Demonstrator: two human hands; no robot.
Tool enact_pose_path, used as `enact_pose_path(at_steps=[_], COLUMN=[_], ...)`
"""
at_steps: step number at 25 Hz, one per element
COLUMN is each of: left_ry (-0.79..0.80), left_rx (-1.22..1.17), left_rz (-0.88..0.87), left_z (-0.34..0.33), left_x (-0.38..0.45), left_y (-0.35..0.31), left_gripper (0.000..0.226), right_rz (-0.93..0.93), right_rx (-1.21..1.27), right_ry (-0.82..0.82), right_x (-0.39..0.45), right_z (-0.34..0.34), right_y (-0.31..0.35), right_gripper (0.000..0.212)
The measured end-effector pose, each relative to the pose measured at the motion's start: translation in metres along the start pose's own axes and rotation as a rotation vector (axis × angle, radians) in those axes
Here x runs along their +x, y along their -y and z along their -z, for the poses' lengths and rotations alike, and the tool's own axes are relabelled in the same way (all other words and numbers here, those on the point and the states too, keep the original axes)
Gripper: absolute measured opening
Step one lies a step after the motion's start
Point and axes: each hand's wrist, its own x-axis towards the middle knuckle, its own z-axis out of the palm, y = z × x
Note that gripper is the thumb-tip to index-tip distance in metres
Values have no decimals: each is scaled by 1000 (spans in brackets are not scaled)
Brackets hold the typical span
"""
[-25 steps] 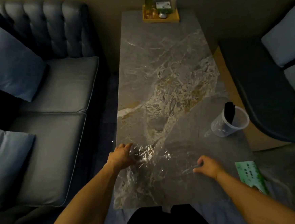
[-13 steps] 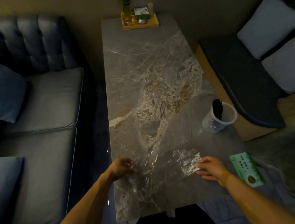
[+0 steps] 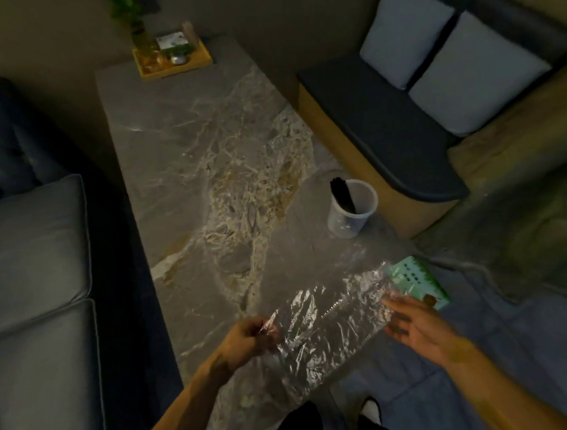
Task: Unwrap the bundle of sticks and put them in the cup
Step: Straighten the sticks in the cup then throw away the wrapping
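A sheet of crinkled clear plastic wrap (image 3: pixel 328 323) is stretched in the air above the near end of the marble table (image 3: pixel 204 173). My left hand (image 3: pixel 248 339) pinches its left edge. My right hand (image 3: pixel 412 323) holds its right edge, fingers partly spread under the film. A clear plastic cup (image 3: pixel 351 209) stands upright near the table's right edge, beyond the wrap. A bundle of dark sticks (image 3: pixel 341 195) leans inside the cup.
A green printed card (image 3: pixel 419 280) lies at the table's right corner, partly behind the wrap. A wooden tray (image 3: pixel 175 58) with a plant and small items sits at the far end. A grey sofa (image 3: pixel 32 268) runs along the left; a bench with pillows (image 3: pixel 433 67) is on the right.
Both hands lifted the plastic wrap off the table and pulled it out flat; my right hand moved right, toward the green card. The camera view swung to the right.
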Motion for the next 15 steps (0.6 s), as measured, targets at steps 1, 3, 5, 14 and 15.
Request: enact_pose_path(at_steps=[1,3,5,14,15], left_ry=[17,40,70,137,158], left_rx=[30,81,148,241,259], left_rz=[-14,-32,-59,-189,-202], left_z=[-11,-35,-62,-233,-258], left_x=[4,14,23,32,33], left_y=[-5,-19,-35,-98,-105], left_gripper=[10,14,14,12,11], right_rz=[15,33,50,272,305], right_rx=[7,-4,-7,85,100], right_ry=[-2,-1,-21,-222,-252], right_x=[-4,-15,-28,-104,-115], right_z=[9,29,55,228,251], right_y=[-1,-5,-10,-15,-13], right_gripper=[45,48,48,32,24])
